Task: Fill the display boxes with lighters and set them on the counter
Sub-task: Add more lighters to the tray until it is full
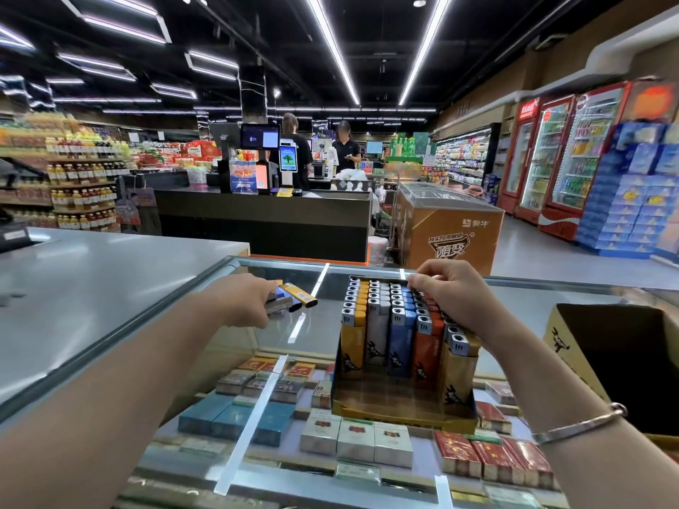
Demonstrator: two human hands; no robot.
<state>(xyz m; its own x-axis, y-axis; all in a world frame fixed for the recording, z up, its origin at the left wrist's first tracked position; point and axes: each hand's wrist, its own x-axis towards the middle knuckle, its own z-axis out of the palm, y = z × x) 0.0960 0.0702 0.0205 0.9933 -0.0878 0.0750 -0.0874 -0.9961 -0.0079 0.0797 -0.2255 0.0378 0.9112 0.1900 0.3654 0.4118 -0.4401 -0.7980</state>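
A display box stands on the glass counter, nearly full of upright lighters in rows of yellow, white, blue and orange. My right hand rests on top of the far right rows, fingertips pinched on a lighter head there. My left hand hovers over the glass to the left of the box, holding a bunch of loose lighters, yellow, blue and dark ones, lying flat.
An open cardboard carton sits at the right edge of the counter. Cigarette packs lie under the glass. A grey counter lies to the left. Beyond are a checkout desk, two people and a freezer.
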